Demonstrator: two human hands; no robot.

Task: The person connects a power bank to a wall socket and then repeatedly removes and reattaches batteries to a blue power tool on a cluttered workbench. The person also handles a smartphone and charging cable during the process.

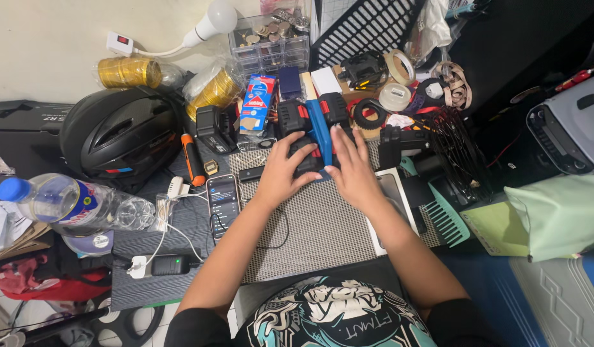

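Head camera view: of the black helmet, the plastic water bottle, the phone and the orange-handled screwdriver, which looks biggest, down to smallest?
Largest to smallest as they look:
1. black helmet
2. plastic water bottle, though it lies nearer the camera, so its rank is unsure
3. phone and orange-handled screwdriver: these look alike in length, so I can't rank them.

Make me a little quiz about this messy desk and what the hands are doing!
1. True or false: both hands rest on the blue and black power tool.
2. What lies just left of the left hand: A) a phone, B) a banana, C) a book?
3. Fill in: the black ____ sits at the far left, above the plastic bottle.

Key:
1. True: the left hand and the right hand both press on the tool.
2. A, the phone with its screen lit.
3. helmet.
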